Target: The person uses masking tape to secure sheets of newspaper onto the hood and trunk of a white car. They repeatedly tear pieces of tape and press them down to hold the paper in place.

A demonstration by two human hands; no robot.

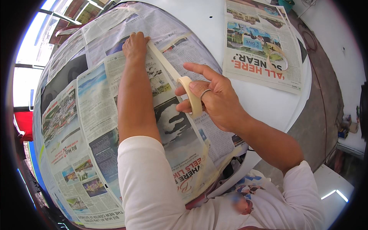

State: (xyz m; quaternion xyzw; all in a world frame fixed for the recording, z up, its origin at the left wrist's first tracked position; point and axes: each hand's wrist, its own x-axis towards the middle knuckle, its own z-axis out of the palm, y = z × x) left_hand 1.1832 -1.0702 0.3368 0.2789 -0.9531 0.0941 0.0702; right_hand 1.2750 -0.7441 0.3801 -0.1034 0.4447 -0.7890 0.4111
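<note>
My right hand [220, 97] grips a roll of cream masking tape [196, 100], with fingers through its core and the index finger stretched out. From the roll a taut tape strip [164, 58] runs up and left to my left hand [135, 46]. That hand is curled over the strip's far end, its fingertips partly hidden against the paper. Under both hands lie overlapping newspaper sheets [101, 111], covering a broad curved surface. The strip follows the edge between two sheets. Other tape strips [226, 159] hold paper edges down near my body.
On the white panel [209, 28] to the right lies a separate newspaper [249, 46], with a second tape roll [277, 61] on it. A hose [325, 126] runs along the concrete floor. Small boxes [345, 128] stand by the right wall.
</note>
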